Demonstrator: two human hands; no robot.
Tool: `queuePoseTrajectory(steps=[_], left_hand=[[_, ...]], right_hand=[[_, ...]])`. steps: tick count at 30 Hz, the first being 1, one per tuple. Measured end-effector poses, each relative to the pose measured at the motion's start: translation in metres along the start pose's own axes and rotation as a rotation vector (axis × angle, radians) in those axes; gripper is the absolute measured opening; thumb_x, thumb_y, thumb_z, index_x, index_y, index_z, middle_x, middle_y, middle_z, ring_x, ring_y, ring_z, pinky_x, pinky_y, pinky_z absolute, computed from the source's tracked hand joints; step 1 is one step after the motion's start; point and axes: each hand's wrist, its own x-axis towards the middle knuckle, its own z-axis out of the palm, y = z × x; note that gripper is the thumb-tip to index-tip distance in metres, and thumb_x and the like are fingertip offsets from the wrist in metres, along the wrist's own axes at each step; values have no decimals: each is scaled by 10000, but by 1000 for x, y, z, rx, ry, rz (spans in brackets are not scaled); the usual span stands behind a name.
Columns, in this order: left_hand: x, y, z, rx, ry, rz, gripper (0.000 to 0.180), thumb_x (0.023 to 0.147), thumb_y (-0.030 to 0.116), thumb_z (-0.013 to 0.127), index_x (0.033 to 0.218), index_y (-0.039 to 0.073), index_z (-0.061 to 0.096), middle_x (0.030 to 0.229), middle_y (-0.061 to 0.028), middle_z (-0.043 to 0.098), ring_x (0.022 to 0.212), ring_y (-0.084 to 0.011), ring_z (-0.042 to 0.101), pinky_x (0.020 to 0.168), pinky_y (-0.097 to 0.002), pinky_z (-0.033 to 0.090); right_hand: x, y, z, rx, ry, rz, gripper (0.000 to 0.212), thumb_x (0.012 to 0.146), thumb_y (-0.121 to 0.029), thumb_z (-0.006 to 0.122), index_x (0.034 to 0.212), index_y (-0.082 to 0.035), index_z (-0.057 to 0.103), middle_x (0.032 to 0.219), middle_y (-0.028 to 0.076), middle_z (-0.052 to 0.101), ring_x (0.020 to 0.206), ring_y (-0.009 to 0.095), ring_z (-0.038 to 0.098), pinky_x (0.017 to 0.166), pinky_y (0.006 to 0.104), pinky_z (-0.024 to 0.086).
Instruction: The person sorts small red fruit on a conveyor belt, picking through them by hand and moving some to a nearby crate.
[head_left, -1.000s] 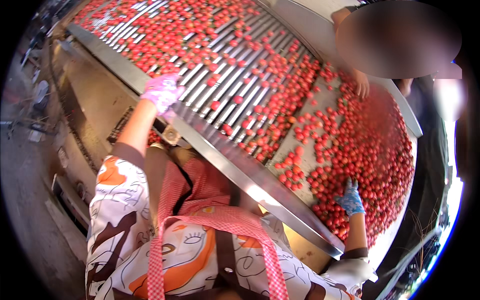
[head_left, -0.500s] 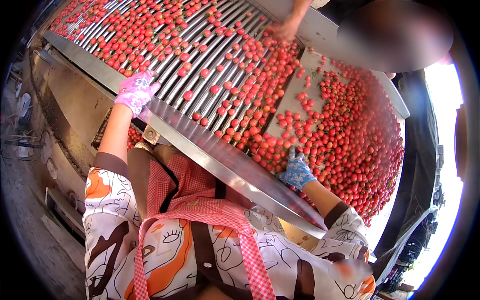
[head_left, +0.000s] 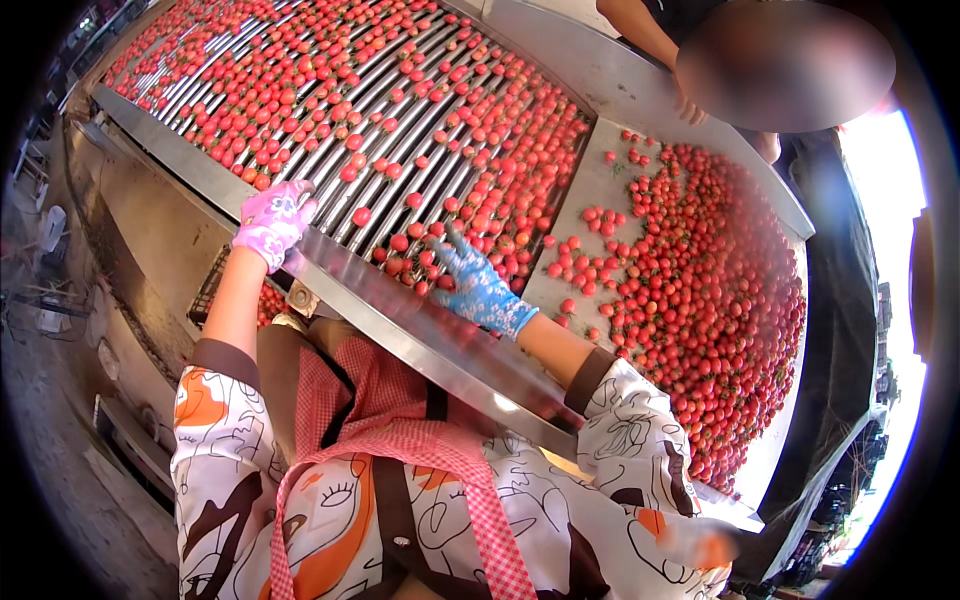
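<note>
My left hand (head_left: 272, 226), in a pink flowered glove, is closed over the metal side rail (head_left: 370, 318) of a roller conveyor. My right hand (head_left: 482, 290) wears a blue flowered glove. Its fingers are spread and touch small red tomatoes (head_left: 400, 243) at the near side of the rollers (head_left: 385, 195); I see nothing gripped in it. Beyond the rollers' right end, a metal tray (head_left: 592, 185) carries a large heap of tomatoes (head_left: 700, 300).
A person's hand (head_left: 690, 108) rests at the tray's far wall. Below the rail, near my left forearm, stands a dark crate (head_left: 207, 285) with tomatoes. Dark sheeting (head_left: 830, 330) hangs beyond the tray's right side.
My right hand has moved left from the tray to the roller end, its fingers spreading. The other person's hand has withdrawn from the rollers to the far wall. My left hand stays on the rail.
</note>
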Motion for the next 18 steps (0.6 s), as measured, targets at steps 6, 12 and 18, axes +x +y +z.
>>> queuePoseTrajectory(steps=[6,12,18], left_hand=[[-16,24,11,44,-9,75,283,857,315,551,1088,163,614,1069,-78,633,981,-275,593,873,-380,444],[-17,27,22,-56,115,110,250,842,258,579,1053,134,629,1012,-81,654,927,-273,612,833,-362,465],[-7,35,24,-148,177,102,193,836,231,584,980,126,657,966,-80,665,879,-272,628,786,-362,488]], right_hand=[[-35,74,2,-410,-106,-142,708,777,-411,638,1374,-153,358,1413,215,307,1293,371,331,1073,533,204],[0,145,-23,-663,132,390,716,830,-496,536,1405,-133,313,1436,214,291,1329,392,269,1091,529,164],[44,185,-42,-550,379,658,684,839,-402,561,1410,-126,306,1457,251,210,1331,430,229,1091,530,153]])
